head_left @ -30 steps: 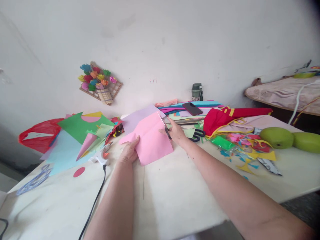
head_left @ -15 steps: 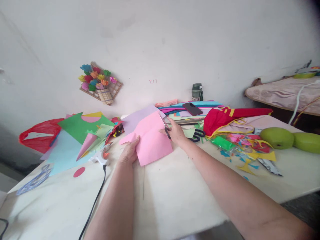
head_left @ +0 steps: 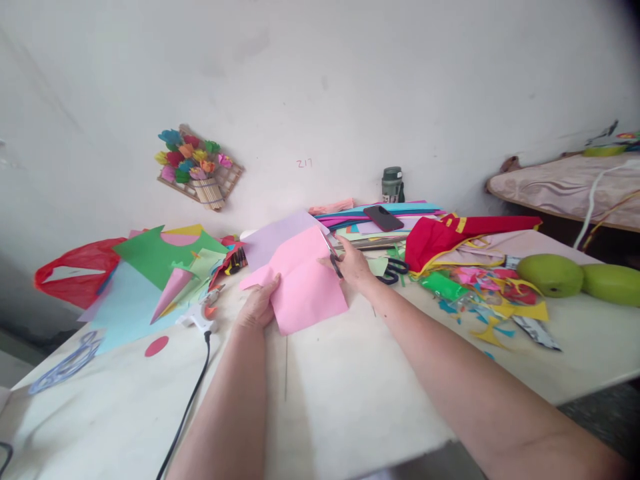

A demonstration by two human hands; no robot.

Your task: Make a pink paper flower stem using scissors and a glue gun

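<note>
Our left hand [head_left: 257, 307] pinches the pink paper [head_left: 305, 283], thumb on top; our right hand [head_left: 357, 268] has its fingers curled around the scissors [head_left: 336, 263], blades at the paper's right edge. The paper sits between our hands, over the table [head_left: 360, 393]. We do best holding it taut, snipping steadily. Beyond, the green flask [head_left: 392, 187] hides its contents; the red bag [head_left: 63, 257] shows something white.

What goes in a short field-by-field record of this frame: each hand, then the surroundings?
Left hand: grips pink sheet, thumb on top
Right hand: holds scissors, blades at the sheet's right side
To the left: glue gun, pink cone
To the right: red cloth, yellow scraps
Beyond: phone on stacked papers
Wall: flower decoration
</note>
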